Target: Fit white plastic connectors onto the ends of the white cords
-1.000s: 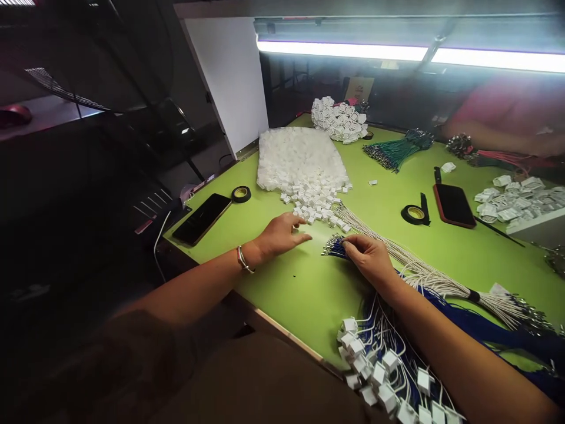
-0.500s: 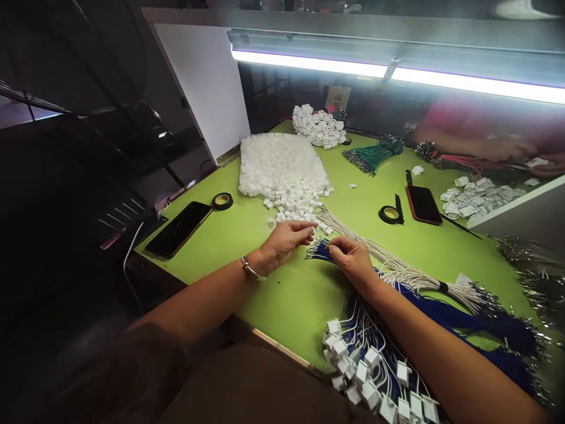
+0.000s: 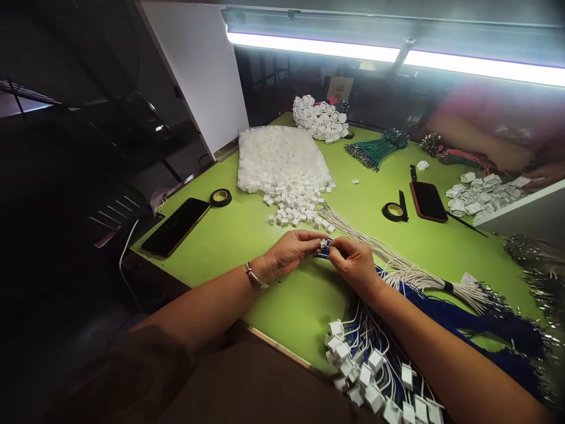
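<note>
My left hand (image 3: 292, 252) pinches a small white plastic connector housing (image 3: 323, 242) between thumb and fingertips. Right against it, my right hand (image 3: 353, 259) is closed in a pinch on a thin wire, mostly hidden by the fingers. Blue wires (image 3: 318, 254) with metal terminals lie under both hands. Just beyond, a bundle of white wires (image 3: 366, 241) runs to the right, bound with black tape. Loose white housings (image 3: 293, 206) spill from a clear plastic bag (image 3: 282, 156). Near my right forearm, white and blue wires end in white housings (image 3: 364, 374) at the table edge.
On the green table (image 3: 282, 312) a phone (image 3: 176, 227) and a black tape roll (image 3: 220, 198) lie left. Another tape roll (image 3: 394, 211) and a red-edged phone (image 3: 428, 201) lie right. Green wires (image 3: 377, 150) are behind. Another person's arm (image 3: 489, 138) shows beyond a partition.
My left hand has moved slightly right and brought the white housing up to my right fingertips. The right hand stays almost in place. The view has tilted slightly.
</note>
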Action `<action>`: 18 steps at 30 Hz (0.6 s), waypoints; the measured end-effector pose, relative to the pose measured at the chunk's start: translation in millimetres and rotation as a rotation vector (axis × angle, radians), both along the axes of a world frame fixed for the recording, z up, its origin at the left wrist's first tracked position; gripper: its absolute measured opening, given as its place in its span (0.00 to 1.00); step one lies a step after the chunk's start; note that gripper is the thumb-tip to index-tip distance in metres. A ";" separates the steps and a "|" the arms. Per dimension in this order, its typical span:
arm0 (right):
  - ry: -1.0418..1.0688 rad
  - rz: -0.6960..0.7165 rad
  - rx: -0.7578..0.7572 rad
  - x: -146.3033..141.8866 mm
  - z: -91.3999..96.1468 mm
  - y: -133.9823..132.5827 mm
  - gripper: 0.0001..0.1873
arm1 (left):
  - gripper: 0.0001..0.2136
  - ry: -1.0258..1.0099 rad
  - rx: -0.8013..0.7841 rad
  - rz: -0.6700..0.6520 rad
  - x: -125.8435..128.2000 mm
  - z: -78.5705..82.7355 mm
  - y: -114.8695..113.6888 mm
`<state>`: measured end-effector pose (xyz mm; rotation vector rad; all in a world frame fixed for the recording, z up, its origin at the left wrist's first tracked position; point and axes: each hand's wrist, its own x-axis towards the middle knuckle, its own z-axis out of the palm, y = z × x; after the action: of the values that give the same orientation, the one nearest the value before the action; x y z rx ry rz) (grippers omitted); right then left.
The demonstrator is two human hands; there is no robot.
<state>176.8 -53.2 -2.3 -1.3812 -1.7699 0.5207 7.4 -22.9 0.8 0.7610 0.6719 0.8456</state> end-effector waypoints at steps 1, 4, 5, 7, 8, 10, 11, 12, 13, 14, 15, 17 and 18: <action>-0.010 -0.002 -0.001 0.0 -0.2 0.2 0.08 | 0.15 0.005 0.011 -0.007 -0.3 0.3 -0.4; -0.042 0.007 -0.011 -0.1 0.5 0.0 0.08 | 0.14 0.049 0.059 -0.019 -1.6 0.4 -0.8; -0.066 0.015 -0.011 -0.3 1.0 -0.4 0.08 | 0.14 0.078 0.090 -0.010 -1.8 0.1 -0.7; -0.134 0.027 -0.001 -1.1 1.8 -1.4 0.08 | 0.13 0.157 0.176 0.022 -1.2 -0.9 -0.3; -0.161 0.029 0.005 -1.6 2.0 -1.8 0.08 | 0.13 0.200 0.221 0.040 -0.3 -1.4 -0.3; -0.171 0.025 0.014 -2.6 2.1 -2.3 0.08 | 0.11 0.270 0.277 0.079 2.1 -2.1 -0.6; -0.150 0.019 0.012 -2.9 2.1 -2.1 0.08 | 0.11 0.290 0.283 0.096 3.3 -2.2 -0.9; -0.119 0.013 0.000 -2.9 2.2 -1.6 0.08 | 0.11 0.299 0.279 0.112 4.4 -2.2 -1.3; -0.084 0.006 -0.021 -2.6 2.3 -1.0 0.08 | 0.11 0.302 0.267 0.129 5.1 -2.2 -1.8; -0.057 0.001 -0.049 -2.1 2.6 -0.3 0.07 | 0.11 0.302 0.255 0.143 5.4 -2.3 -2.1; -0.039 0.001 -0.077 -1.6 2.8 0.3 0.07 | 0.11 0.304 0.246 0.150 5.4 -2.5 -2.4; -0.041 0.011 -0.113 -1.3 2.6 0.9 0.07 | 0.11 0.308 0.242 0.147 4.8 -3.7 -2.7; -0.053 0.018 -0.115 -1.6 2.3 0.8 0.07 | 0.11 0.307 0.242 0.138 4.4 -4.6 -2.7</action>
<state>175.1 -52.4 0.0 -1.4716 -1.8204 0.6082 11.8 -25.6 -3.8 1.0858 0.9127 0.9571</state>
